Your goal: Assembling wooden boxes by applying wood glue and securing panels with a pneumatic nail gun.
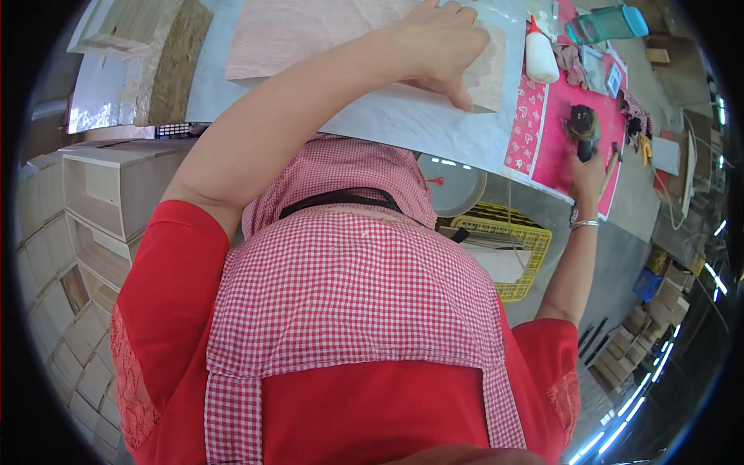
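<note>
Wood piece (325,39), pale and pinkish with fine flowing grain, flat-faced and straight-edged, lies on the white table (434,136), whose smooth top has faint marbled streaks. It sits beneath the left hand (449,50), near its right end, and well apart from the right hand (590,174). The left hand rests on it with fingers bent and partly spread, the thumb held away from them over the near side. The right hand, out to the right, is wrapped around the dark end of a power tool (583,124); motion blur makes the tool's exact kind hard to tell. Under that tool spreads a bright pink mat (554,155) with a heart-patterned border. Beside the tool lies a hammer (611,169) with a slim handle. Farther back stand a rounded white bottle (541,60) with a red tip and, lying over, a translucent teal bottle (604,27). Rough-sided wood blocks (167,66) are stacked at the table's left. Below the table is a yellow lattice basket (535,271), beyond the checked apron (349,287).
</note>
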The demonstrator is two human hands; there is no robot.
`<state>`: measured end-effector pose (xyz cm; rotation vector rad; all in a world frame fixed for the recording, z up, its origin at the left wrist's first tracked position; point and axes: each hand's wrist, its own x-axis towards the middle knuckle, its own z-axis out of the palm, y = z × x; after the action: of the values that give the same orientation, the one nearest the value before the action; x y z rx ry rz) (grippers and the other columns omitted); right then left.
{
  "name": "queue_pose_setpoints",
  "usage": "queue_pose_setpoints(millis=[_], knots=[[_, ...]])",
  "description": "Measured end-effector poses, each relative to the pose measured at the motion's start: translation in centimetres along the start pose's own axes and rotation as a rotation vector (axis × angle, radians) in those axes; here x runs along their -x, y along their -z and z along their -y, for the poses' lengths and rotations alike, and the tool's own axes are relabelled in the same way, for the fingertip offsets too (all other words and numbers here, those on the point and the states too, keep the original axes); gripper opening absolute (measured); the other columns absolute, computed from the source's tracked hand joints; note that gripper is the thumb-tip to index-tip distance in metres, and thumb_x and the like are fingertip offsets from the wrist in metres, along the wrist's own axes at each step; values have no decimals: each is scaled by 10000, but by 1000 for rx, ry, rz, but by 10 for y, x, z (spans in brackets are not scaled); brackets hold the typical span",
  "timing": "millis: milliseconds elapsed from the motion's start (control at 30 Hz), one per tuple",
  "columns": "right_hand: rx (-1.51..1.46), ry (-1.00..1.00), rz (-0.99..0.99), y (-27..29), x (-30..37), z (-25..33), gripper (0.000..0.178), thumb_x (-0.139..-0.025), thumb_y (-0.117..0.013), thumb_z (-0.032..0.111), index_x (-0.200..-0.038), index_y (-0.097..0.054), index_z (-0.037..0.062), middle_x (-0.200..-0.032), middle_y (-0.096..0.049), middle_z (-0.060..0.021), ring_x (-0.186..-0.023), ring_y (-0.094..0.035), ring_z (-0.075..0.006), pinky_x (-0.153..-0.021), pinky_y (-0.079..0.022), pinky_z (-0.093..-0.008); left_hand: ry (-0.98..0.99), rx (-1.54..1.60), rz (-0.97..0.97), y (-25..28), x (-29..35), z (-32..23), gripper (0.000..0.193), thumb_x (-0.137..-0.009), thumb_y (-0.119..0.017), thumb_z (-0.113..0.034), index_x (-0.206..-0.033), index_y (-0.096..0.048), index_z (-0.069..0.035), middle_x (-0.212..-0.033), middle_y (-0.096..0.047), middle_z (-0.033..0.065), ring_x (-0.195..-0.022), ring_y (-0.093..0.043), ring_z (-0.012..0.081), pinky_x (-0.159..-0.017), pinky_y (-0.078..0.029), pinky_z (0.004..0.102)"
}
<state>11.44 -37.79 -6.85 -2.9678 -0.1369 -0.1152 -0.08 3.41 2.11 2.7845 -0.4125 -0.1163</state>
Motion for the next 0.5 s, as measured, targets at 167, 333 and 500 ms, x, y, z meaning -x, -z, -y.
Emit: queue_pose_setpoints(millis=[167, 333, 500], knots=[[-93, -54, 42, 51, 9, 19, 397, -784, -731, 265, -1032, -618, -24, -704, -650, -98, -581, -630, -197, -562, -479, -347, 56, -184, -80, -15, 2, -12, 731, -567, -855, -438, -1072, -629, 40, -1154, -588, 246, -1131, -551, 369, -978, -440, 476], [-374, -120, 341, 117, 80, 113, 267, -843, -757, 229, -932, -632, 11, -631, -581, -4, -440, -483, -62, -410, -357, -264, 203, -459, -164, -10, 17, -28, 712, -564, -849, -443, -1057, -644, 27, -1141, -596, 233, -1120, -557, 354, -963, -449, 461], [-588, 29, 393, 134, 118, 159, 222, -874, -761, 194, -982, -662, 27, -665, -588, 23, -445, -458, -32, -392, -326, -213, 204, -423, -150, -7, 18, -27, 689, -565, -844, -440, -1048, -661, 15, -1136, -601, 224, -1117, -559, 347, -948, -456, 452]])
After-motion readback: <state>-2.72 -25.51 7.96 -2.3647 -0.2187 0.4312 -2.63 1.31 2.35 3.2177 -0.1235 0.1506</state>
